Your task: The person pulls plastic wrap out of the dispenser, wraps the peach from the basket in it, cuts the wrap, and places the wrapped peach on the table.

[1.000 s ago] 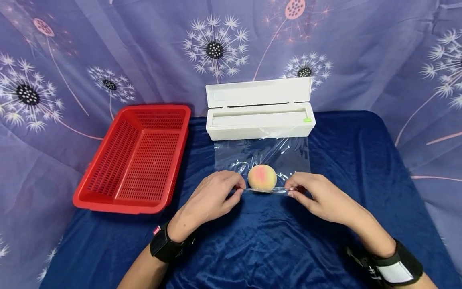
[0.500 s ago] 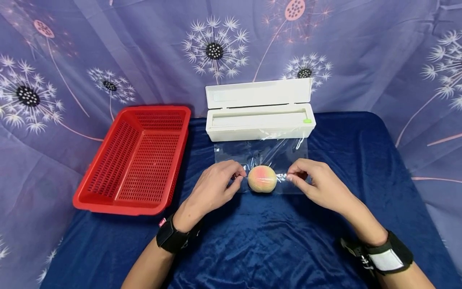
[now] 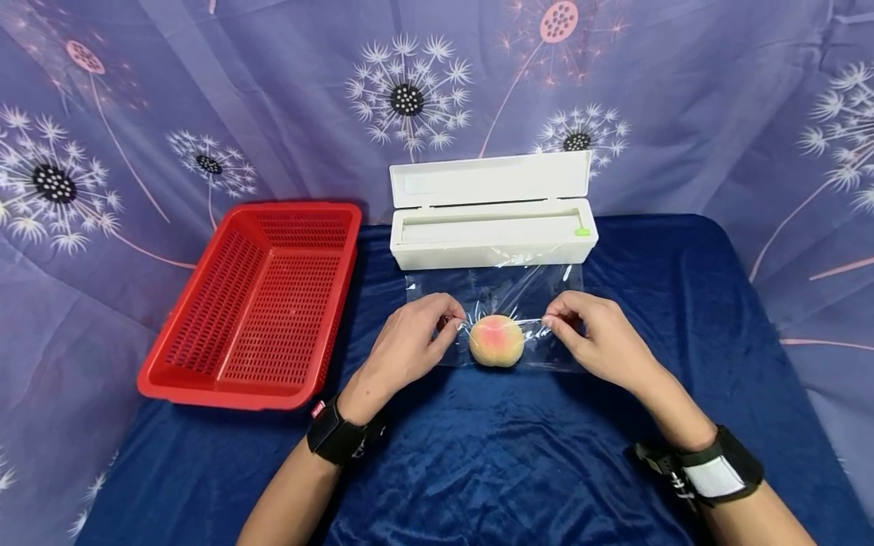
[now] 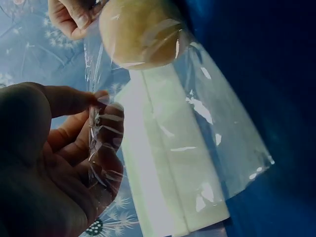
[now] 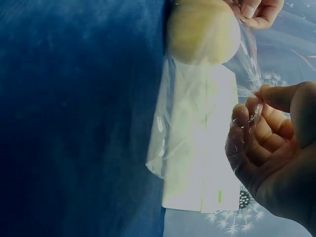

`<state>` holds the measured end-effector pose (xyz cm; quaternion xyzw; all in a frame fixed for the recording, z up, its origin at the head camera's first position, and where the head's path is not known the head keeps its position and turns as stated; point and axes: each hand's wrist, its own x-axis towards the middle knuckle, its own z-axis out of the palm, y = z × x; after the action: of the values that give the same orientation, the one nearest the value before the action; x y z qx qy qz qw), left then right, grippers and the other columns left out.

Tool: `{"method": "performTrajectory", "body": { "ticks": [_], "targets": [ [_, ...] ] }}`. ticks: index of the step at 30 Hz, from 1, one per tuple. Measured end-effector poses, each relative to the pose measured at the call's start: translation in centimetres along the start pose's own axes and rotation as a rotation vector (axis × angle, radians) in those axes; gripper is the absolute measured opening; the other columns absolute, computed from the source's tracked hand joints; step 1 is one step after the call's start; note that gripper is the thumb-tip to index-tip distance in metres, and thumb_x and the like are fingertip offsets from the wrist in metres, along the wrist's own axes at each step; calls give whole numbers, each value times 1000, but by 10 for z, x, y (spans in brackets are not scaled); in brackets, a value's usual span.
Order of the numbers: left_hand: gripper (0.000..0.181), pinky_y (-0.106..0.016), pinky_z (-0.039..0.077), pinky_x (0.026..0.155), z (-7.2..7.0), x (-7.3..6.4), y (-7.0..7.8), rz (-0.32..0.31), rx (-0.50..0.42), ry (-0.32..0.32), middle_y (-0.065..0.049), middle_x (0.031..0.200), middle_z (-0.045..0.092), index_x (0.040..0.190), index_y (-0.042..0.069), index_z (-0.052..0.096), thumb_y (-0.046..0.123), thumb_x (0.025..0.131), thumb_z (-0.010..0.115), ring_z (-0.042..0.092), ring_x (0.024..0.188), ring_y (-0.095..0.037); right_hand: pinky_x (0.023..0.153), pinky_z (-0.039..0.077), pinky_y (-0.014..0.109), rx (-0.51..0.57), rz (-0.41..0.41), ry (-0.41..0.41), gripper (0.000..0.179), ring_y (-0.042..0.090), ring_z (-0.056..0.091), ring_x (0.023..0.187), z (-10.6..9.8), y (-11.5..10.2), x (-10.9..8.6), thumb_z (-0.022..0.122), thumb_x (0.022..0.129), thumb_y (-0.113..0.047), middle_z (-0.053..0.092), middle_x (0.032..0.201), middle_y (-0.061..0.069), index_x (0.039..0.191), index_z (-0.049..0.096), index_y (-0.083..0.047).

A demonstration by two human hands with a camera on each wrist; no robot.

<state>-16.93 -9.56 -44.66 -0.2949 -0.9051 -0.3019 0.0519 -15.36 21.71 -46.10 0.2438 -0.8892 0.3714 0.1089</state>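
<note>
A yellow and pink peach [image 3: 496, 345] sits on clear plastic wrap [image 3: 437, 282] that runs out from the front of a white wrap dispenser [image 3: 492, 254]. The wrap's free edge is drawn back over the top of the fruit. My left hand [image 3: 413, 334] pinches that edge between thumb and forefinger, just left of the peach. On the other side, my right hand [image 3: 604, 337] pinches the same edge the same way. In the left wrist view, folds of wrap [image 4: 106, 128] lie across the left fingers. The right wrist view shows film bunched at the right thumb tip.
At left stands a red slotted basket [image 3: 334, 303]. The dispenser's lid [image 3: 492, 180] is raised at the back, and a small green slider [image 3: 582, 231] sits at its right end. Blue velvet cloth [image 3: 505, 455] covers the table, with a flowered curtain [image 3: 287, 91] behind.
Both hands have moved away from the body, carrying the wrap's edge from the near side of the peach up and over its top. The peach, basket and dispenser stay in place.
</note>
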Motion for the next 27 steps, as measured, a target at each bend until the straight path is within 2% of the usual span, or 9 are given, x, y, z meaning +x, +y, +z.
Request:
{"method": "performTrajectory", "body": {
  "ticks": [9, 16, 22, 27],
  "targets": [
    [7, -29, 52, 75, 11, 6, -16, -47, -33, -10, 7, 99, 68, 111, 17, 72, 16, 106, 66, 62, 84, -7, 59, 41, 26, -28, 61, -2, 11, 8, 49, 61, 11, 9, 2, 73, 100, -7, 57, 74, -9, 95, 68, -15],
    [10, -29, 52, 73, 19, 9, -23, -68, -35, -26, 7, 98, 69, 114, 16, 71, 18, 107, 66, 62, 82, -6, 58, 42, 27, -54, 78, -10, 10, 7, 47, 58, 15, 10, 4, 71, 101, -7, 56, 71, -9, 94, 68, -13],
    [8, -29, 51, 71, 24, 10, -25, -88, -29, -73, 8, 98, 68, 112, 19, 71, 21, 107, 66, 60, 80, -7, 57, 43, 28, -63, 139, -63, 9, 9, 49, 58, 15, 11, 3, 72, 101, -8, 56, 70, -8, 93, 69, -13],
    [8, -29, 48, 68, 26, 10, -25, -99, -35, -116, 8, 94, 65, 113, 20, 71, 22, 108, 65, 57, 75, -8, 58, 43, 28, -80, 157, -95, 12, 9, 49, 58, 16, 14, 2, 74, 99, -6, 57, 70, -8, 91, 69, -13]
  ]
}}
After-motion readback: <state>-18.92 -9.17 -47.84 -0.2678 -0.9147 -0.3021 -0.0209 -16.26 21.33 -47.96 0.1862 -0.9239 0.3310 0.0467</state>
